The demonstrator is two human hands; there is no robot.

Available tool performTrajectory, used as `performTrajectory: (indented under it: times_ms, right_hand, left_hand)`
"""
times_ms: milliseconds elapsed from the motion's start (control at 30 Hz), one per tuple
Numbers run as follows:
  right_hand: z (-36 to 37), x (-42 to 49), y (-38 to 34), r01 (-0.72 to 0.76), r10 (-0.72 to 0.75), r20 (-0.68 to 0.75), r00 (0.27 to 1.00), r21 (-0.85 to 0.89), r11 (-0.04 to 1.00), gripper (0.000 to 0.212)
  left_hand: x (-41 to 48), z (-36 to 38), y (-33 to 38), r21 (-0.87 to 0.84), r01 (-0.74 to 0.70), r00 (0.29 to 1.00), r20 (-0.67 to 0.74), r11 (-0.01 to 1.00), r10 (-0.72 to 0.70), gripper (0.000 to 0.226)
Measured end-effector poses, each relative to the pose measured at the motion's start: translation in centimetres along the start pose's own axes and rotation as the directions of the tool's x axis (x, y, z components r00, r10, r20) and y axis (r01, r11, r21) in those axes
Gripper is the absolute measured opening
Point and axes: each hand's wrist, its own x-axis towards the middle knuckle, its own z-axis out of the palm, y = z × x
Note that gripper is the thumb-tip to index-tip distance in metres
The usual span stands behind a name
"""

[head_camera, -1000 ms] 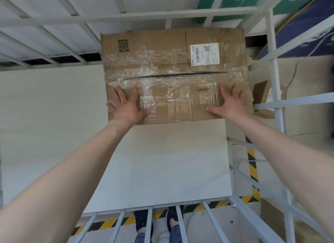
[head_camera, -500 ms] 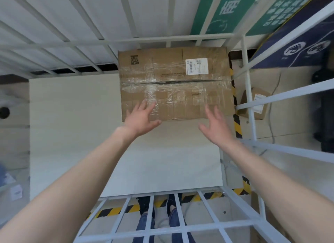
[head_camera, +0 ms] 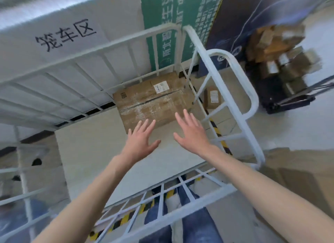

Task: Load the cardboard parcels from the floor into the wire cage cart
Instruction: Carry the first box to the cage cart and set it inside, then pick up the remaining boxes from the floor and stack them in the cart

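Risk is judged slight: both hands, left (head_camera: 140,143) and right (head_camera: 191,136), are spread wide and empty, clear of the parcel (head_camera: 153,101) set just beyond them in the cart (head_camera: 233,90); bars could be knocked during withdrawal.

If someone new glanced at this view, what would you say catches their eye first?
Probably the two bare hands, left hand and right hand, spread open and empty over the white cage cart. Just beyond them, one taped cardboard parcel lies in the cart's far right corner. Outside, at upper right, a blurred heap of boxes sits on a dark trolley.
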Motion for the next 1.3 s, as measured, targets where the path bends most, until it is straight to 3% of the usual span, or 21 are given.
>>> performTrajectory:
  times_ms: [167,300,500,667,800,933,1067,1300]
  right_hand:
    - [-4.0,-12.3,4.3,-0.182,0.183,-0.155,0.971,0.026,0.983,0.076]
    - [-5.7,-21.8,6.7,-0.341,0.364,-0.297,0.883,0.130,0.931,0.075]
    - [-5.4,-36.4,10.2,-0.539,0.607,-0.405,0.684,0.280,0.795,0.076]
    - [-4.8,-46.9,14.8,-0.637,0.769,-0.433,0.470,0.438,0.635,0.076]
    - [-3.4,-53.5,18.2,-0.650,0.842,-0.431,0.323,0.545,0.529,0.077]
    - [-2.0,-58.4,21.9,-0.662,0.872,-0.430,0.233,0.587,0.466,0.079]
    - [-0.7,-61.4,24.3,-0.656,0.906,-0.393,0.157,0.644,0.393,0.080]
    - [2.0,-62.7,28.0,-0.613,0.945,-0.298,0.130,0.725,0.313,0.080]
  left_hand:
    - [-5.6,-2.2,6.1,0.035,-0.192,0.981,-0.001,0.981,0.192,0.087]
    - [-7.7,-2.9,14.4,0.083,-0.438,0.899,0.023,0.895,0.438,0.086]
    - [-10.8,-0.5,29.2,0.158,-0.728,0.685,0.145,0.667,0.714,0.087]
    - [-15.3,5.2,40.9,0.158,-0.856,0.517,0.279,0.492,0.809,0.090]
    - [-18.5,9.6,48.3,0.159,-0.902,0.431,0.319,0.401,0.844,0.090]
    - [-20.9,13.3,53.5,0.143,-0.920,0.392,0.327,0.365,0.860,0.089]
    - [-21.9,16.2,56.3,0.068,-0.905,0.418,0.339,0.421,0.843,0.089]
    - [-19.9,21.2,59.2,0.059,-0.852,0.496,0.408,0.519,0.767,0.088]
